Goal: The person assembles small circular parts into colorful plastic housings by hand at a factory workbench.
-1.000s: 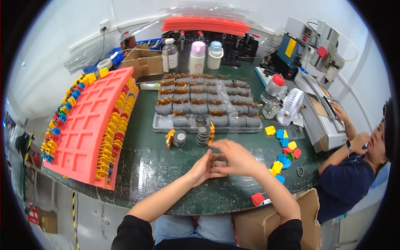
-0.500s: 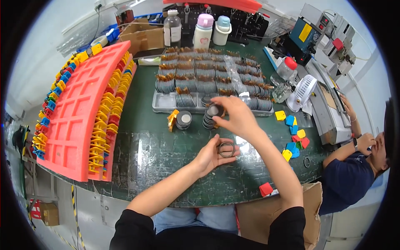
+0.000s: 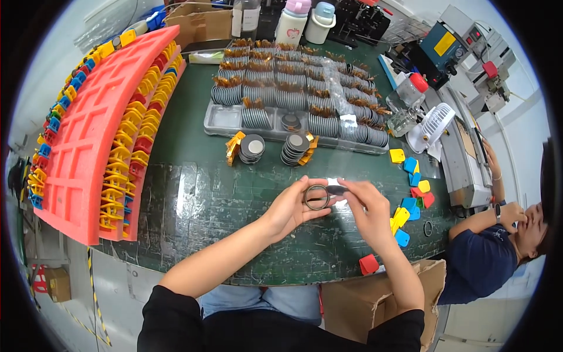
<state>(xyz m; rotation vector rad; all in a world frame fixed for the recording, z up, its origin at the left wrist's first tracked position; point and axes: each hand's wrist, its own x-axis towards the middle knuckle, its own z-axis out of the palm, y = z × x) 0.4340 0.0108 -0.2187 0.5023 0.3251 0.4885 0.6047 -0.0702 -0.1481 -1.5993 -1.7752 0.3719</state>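
Observation:
My left hand (image 3: 287, 210) is turned palm up, holding a thin dark ring (image 3: 317, 186) between thumb and fingers. Close beside it, my right hand (image 3: 373, 212) pinches a dark flat disc (image 3: 336, 190) near the left fingertips. Beyond the hands stand two short stacks of grey discs with orange tabs, a left stack (image 3: 252, 148) and a right stack (image 3: 294, 151). Behind them lies a clear plastic tray (image 3: 221, 119) filled with rows of similar discs, their brown-orange tabs sticking up.
Red foam racks (image 3: 79, 176) holding yellow, red and blue clips stand on the left. Coloured plastic pieces (image 3: 400, 218) and a loose ring (image 3: 427, 229) lie to the right. Farther right are a white fan (image 3: 431, 126), jars and a co-worker (image 3: 484, 252). A cardboard box (image 3: 352, 302) sits by my lap.
My right hand has come back from the right stack toward my left hand, bringing a disc. The left hand still holds the ring. The view has shifted slightly.

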